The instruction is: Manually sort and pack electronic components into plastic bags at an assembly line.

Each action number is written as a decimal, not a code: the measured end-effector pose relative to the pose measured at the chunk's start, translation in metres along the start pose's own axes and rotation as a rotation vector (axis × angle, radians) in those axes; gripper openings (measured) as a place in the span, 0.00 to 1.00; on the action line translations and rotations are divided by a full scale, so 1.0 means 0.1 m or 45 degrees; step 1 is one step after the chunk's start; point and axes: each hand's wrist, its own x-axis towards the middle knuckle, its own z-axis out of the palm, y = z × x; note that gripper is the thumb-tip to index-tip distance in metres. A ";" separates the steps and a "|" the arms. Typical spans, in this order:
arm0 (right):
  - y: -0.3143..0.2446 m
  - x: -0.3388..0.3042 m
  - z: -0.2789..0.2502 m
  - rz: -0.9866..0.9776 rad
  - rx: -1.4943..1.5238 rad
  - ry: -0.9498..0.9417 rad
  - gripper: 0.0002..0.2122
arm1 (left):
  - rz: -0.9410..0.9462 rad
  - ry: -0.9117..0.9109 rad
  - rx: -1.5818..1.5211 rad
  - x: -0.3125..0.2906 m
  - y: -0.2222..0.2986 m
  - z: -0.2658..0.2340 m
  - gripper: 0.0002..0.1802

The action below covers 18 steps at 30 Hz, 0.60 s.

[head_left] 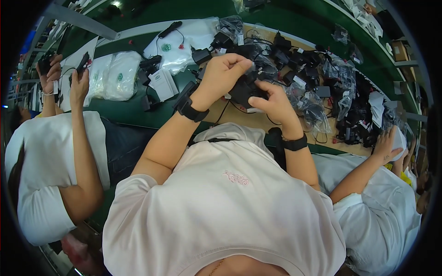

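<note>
My left hand [225, 76] is raised over the near side of the table, its fingers curled and thumb pressed to the forefinger. What that pinch holds, if anything, is too small to make out. Just below and to the right, my right hand [275, 102] grips a black power adapter [245, 93] between thumb and fingers. The adapter's far side is partly covered by my left hand. A thin black cable hangs below it toward the table's front edge. Black plug adapters [201, 56] lie just beyond my left hand.
A heap of black adapters and cables [306, 64] spreads to the right, with clear plastic bags [315, 112] among them. White booklets [163, 84] and packed plastic bags [114, 76] lie left. Co-workers sit at both sides; one's hand [80, 85] holds a black device, another's hand [386, 146] touches white paper.
</note>
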 end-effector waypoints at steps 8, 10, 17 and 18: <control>-0.23 -0.03 0.03 -0.204 -0.550 -0.169 0.17 | -0.115 -0.070 0.268 -0.09 0.15 0.03 0.07; -0.22 0.00 -0.01 -0.154 -0.403 -0.157 0.16 | 0.376 -0.031 0.453 -0.15 0.13 0.05 0.06; -0.05 0.13 -0.16 0.217 0.282 0.251 0.12 | 0.908 -0.022 1.014 -0.26 0.07 -0.07 0.04; -0.15 0.09 -0.22 0.354 0.452 0.285 0.12 | 0.883 0.077 1.029 -0.27 0.04 -0.09 0.05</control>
